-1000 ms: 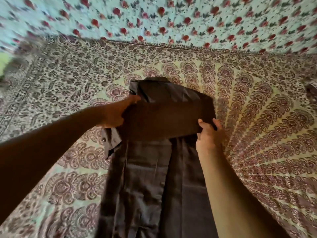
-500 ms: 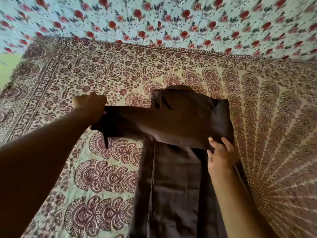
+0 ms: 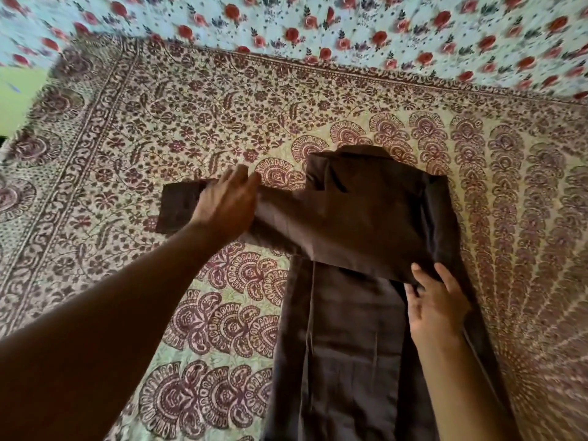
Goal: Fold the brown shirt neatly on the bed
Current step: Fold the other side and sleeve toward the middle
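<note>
The brown shirt (image 3: 356, 313) lies lengthwise on the bed, its collar end away from me and both long sides folded inward. One sleeve (image 3: 286, 214) stretches flat across the chest and out to the left, its cuff lying on the bedspread. My left hand (image 3: 226, 205) rests flat on that sleeve near the cuff, fingers straight. My right hand (image 3: 436, 303) lies on the shirt's right side just below the sleeve's lower edge, fingers spread and touching the cloth.
A maroon and cream patterned bedspread (image 3: 191, 122) covers the bed. Beyond it lies a pale blue sheet with red roses (image 3: 350, 30). A green surface (image 3: 19, 93) shows past the bed's left edge.
My left hand has drawn the sleeve out to the left and laid it flat, going from gripping it to pressing with straight fingers. My right hand stayed at the shirt's right side.
</note>
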The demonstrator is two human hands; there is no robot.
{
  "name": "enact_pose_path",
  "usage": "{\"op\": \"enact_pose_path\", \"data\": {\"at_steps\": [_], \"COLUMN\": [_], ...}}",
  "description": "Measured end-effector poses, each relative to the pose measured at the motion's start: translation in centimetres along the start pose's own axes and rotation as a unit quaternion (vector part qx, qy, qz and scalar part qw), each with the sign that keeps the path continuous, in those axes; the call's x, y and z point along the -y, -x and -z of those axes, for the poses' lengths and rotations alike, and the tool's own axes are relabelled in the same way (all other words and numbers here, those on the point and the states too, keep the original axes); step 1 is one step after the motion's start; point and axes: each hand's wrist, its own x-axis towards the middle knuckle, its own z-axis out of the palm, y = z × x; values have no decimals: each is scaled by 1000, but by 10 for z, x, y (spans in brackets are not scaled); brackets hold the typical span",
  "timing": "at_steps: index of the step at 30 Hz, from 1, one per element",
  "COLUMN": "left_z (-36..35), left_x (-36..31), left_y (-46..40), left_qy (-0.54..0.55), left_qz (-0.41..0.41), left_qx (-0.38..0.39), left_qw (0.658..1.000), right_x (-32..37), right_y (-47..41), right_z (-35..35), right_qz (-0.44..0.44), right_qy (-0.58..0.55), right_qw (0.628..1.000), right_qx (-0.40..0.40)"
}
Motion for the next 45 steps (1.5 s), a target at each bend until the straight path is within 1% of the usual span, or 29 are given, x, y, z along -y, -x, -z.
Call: {"op": "enact_pose_path", "data": {"at_steps": [2,4,6,7,8,10,12,13,14,16,17,18,19,21,22,24,26,28,29,31,33,35,37,39,40,42,43,44,45], "left_z": [-17,-28,-31,-28,-25,-14,-8,-8,-7,-8,-11,-15,-19,-25,-29,-37,-46,-53,-54,-56,-56,-59,-63,-64,-65,-66,-66,-66,-64], "left_x": [-20,-40,-58,-66,-76,-100,-135,-157,-178,-213,-224,-234,-241,-254,-258,-265,-271,-277,-281,-292,-304,-317,-326,-332,-335,-341,-346,-352,-357], "left_y": [17,22,18,16,16,26,49,63,77,97,102,106,110,118,120,124,129,139,145,156,167,175,181,189,193,205,213,221,231], "left_qy": [25,43,40,29,20,18,54,102,168,288,320,325,314,301,326,398,434,466,481,484,480,500,494,479,473,458,445,430,418], "left_qz": [9,86,145,167,180,169,120,85,49,-12,-40,-68,-92,-114,-98,-30,39,103,118,107,98,108,114,113,117,128,133,135,137], "left_qx": [65,76,92,109,120,90,58,61,89,193,241,271,283,281,279,276,269,261,261,273,276,266,273,290,297,297,291,281,272], "left_qw": [998,993,984,979,976,981,990,989,981,938,915,903,902,904,898,874,859,839,829,824,827,817,818,821,822,828,837,847,856], "right_x": [3,6,11,14,17,21,18,16,15,10,7,4,-1,-9,-12,-19,-26,-34,-36,-38,-40,-48,-53,-54,-55,-58,-59,-60,-63], "right_y": [7,4,0,-1,3,12,20,23,26,27,27,27,27,29,29,30,36,49,59,80,100,114,120,124,126,130,133,137,142], "right_z": [-10,-10,3,11,20,39,58,71,82,104,110,115,119,121,120,121,127,142,152,177,200,219,226,226,228,235,244,256,270], "right_qz": [5,27,75,116,165,238,247,228,204,202,221,241,260,316,358,418,407,364,342,278,224,245,285,286,274,260,257,259,267], "right_qy": [12,39,121,198,292,451,569,629,672,711,722,736,745,722,696,649,623,624,641,692,735,756,746,708,681,597,559,541,545], "right_qw": [999,997,987,969,935,844,767,726,695,661,646,626,611,614,622,634,662,686,685,666,638,606,601,639,667,737,767,783,781], "right_qx": [-37,-64,-70,-86,-113,-167,-164,-158,-152,-130,-111,-93,-73,-36,-15,39,89,84,54,-18,-46,-14,37,95,130,179,180,167,146]}}
